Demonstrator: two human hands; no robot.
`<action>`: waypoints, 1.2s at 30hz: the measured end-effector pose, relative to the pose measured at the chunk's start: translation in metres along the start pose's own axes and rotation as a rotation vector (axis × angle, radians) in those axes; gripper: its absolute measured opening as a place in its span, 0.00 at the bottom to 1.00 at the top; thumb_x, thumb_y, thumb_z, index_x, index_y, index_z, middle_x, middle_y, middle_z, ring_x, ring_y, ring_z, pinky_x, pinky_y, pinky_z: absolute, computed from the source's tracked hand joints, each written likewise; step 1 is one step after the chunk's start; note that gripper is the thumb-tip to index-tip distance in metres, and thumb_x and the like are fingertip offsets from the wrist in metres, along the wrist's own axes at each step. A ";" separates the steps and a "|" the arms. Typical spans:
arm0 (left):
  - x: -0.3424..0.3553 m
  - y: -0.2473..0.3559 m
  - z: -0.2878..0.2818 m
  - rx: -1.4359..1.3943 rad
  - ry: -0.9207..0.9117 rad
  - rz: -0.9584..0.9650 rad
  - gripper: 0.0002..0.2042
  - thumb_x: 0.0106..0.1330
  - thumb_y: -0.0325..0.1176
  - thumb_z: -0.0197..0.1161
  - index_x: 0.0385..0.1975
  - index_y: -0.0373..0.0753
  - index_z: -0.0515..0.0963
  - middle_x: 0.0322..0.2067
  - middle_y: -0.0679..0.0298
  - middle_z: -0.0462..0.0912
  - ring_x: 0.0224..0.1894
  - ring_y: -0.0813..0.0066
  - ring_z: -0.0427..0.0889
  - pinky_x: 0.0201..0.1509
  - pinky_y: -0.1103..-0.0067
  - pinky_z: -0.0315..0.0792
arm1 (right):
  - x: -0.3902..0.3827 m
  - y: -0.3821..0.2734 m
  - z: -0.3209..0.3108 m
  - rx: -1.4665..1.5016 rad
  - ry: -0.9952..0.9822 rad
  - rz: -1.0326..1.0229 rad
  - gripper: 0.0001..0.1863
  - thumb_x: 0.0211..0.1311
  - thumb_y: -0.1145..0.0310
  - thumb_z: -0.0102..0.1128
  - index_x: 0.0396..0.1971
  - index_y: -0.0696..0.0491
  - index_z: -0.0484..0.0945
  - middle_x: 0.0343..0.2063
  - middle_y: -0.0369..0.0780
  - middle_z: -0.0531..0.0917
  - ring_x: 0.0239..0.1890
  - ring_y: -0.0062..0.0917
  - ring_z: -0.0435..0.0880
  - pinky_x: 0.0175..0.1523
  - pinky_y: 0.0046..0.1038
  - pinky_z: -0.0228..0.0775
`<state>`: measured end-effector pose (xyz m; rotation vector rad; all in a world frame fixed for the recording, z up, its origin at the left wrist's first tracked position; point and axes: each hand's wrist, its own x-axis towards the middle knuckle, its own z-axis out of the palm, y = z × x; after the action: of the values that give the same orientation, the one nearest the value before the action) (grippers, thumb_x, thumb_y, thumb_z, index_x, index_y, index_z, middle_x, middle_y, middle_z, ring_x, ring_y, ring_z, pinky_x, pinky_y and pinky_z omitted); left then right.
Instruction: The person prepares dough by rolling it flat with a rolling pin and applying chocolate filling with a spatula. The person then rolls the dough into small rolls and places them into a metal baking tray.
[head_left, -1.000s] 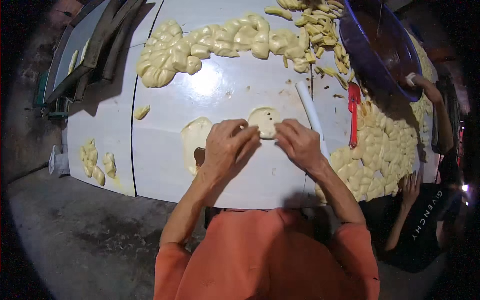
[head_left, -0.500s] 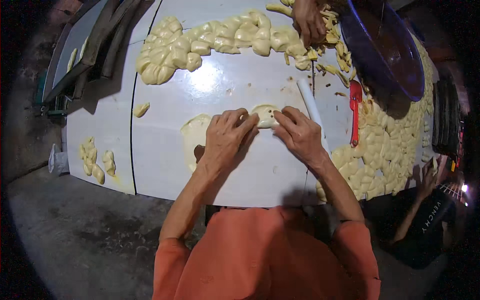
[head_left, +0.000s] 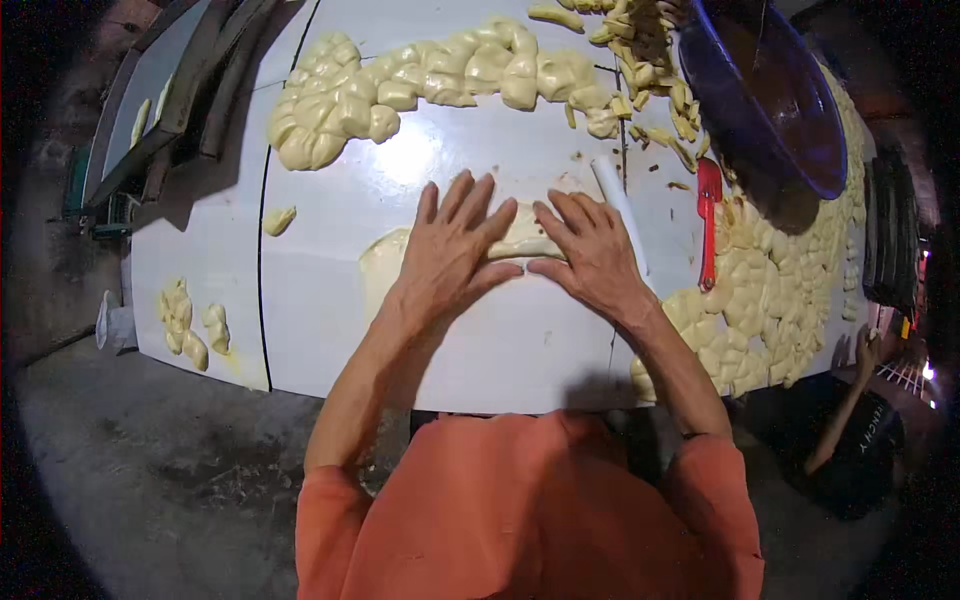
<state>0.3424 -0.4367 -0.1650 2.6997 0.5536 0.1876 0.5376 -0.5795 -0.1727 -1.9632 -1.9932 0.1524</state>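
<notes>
My left hand [head_left: 452, 250] and my right hand [head_left: 588, 255] lie flat, fingers spread, on a pale yellow piece of dough [head_left: 520, 238] on the white table [head_left: 320, 310]. The dough shows only between my two hands and under my fingertips. A flattened sheet of dough [head_left: 378, 268] lies just left of my left hand, partly under it. A white rolling pin [head_left: 618, 205] rests at an angle beside my right hand.
A long heap of dough lumps [head_left: 430, 85] stretches across the far side of the table. Many more lumps [head_left: 770, 290] cover the right side, beside a red scraper [head_left: 708, 225] and a large dark blue bowl [head_left: 770, 90]. Small lumps [head_left: 190, 320] lie at the left edge. Another person [head_left: 865, 420] stands at lower right.
My hands have gone from curled fingers pinching the dough to lying flat and spread over it. Another person's hand at the far heap is gone from view.
</notes>
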 end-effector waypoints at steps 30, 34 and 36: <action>0.006 0.002 0.013 0.003 0.333 0.033 0.13 0.58 0.32 0.74 0.44 0.47 0.85 0.40 0.61 0.85 0.36 0.64 0.84 0.38 0.69 0.77 | 0.012 0.002 0.013 -0.079 0.148 0.040 0.18 0.63 0.68 0.65 0.54 0.47 0.81 0.46 0.37 0.82 0.48 0.33 0.82 0.50 0.38 0.74; 0.008 0.007 0.006 -0.103 0.414 -0.077 0.15 0.59 0.33 0.73 0.47 0.46 0.84 0.40 0.63 0.84 0.37 0.63 0.84 0.39 0.66 0.76 | 0.012 -0.001 0.010 0.083 0.249 0.090 0.20 0.62 0.67 0.66 0.55 0.49 0.80 0.48 0.39 0.81 0.48 0.33 0.82 0.49 0.38 0.73; 0.007 0.005 0.009 -0.070 0.286 0.041 0.15 0.61 0.33 0.72 0.48 0.46 0.84 0.40 0.62 0.84 0.40 0.63 0.83 0.40 0.66 0.75 | 0.005 0.000 0.012 -0.028 0.170 -0.016 0.21 0.62 0.67 0.65 0.57 0.49 0.80 0.49 0.39 0.81 0.49 0.33 0.82 0.51 0.39 0.73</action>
<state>0.3520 -0.4411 -0.1710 2.6332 0.5604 0.6004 0.5341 -0.5725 -0.1835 -1.9077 -1.9107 -0.0447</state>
